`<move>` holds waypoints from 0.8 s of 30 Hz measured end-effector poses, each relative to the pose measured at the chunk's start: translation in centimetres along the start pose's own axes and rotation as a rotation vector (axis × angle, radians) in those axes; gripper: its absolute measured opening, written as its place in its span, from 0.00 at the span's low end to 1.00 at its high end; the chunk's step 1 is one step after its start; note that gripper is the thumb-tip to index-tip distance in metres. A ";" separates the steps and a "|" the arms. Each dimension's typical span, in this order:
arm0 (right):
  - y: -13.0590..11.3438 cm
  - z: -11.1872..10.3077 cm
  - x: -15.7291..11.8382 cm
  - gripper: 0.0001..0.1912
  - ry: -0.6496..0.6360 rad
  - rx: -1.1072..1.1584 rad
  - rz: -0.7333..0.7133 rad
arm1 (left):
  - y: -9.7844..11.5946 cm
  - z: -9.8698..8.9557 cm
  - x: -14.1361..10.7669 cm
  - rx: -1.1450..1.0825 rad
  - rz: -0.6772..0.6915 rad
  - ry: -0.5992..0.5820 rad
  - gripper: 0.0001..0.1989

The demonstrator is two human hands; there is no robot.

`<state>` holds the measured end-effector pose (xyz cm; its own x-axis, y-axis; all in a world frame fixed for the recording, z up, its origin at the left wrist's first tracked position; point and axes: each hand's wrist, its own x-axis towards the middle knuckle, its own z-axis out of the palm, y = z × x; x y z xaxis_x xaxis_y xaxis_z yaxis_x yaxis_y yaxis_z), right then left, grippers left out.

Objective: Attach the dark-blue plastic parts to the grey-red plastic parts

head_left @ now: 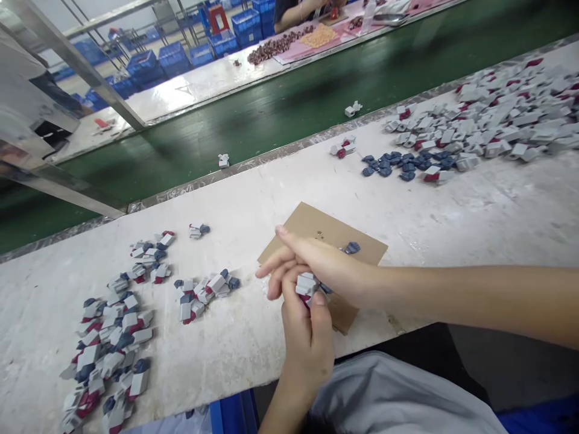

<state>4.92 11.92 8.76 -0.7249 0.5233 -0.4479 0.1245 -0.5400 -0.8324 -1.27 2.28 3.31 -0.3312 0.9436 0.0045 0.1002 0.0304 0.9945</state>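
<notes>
My left hand [305, 337] is closed around a grey plastic part [307, 282] with dark red and blue pieces on it. Across the top of that part lies my right hand [323, 262], its fingers stretched out and its palm apparently against the part; the exact contact is hidden. Both hands are over a brown cardboard sheet [296, 226]. A small dark blue piece [351, 248] rests on the sheet behind my right wrist, and tiny metallic bits [319, 233] lie near its middle.
Joined grey, red and blue parts [113, 325] form a pile at left, with a smaller cluster [205, 292] closer. At right lie loose blue pieces [407, 163] and a big grey heap [502, 114]. A green conveyor belt [271, 126] runs behind; a person's arm [294, 15] is beyond.
</notes>
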 end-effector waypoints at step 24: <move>3.0 -15.7 -6.8 0.21 1.233 -1.209 -0.464 | 2.2 -13.3 7.9 1.377 0.286 -0.243 0.30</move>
<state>20.81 17.07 4.18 -0.0368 0.9243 0.3799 0.8669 0.2187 -0.4480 -16.11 5.44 6.92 0.0076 0.9996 0.0263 0.9976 -0.0094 0.0685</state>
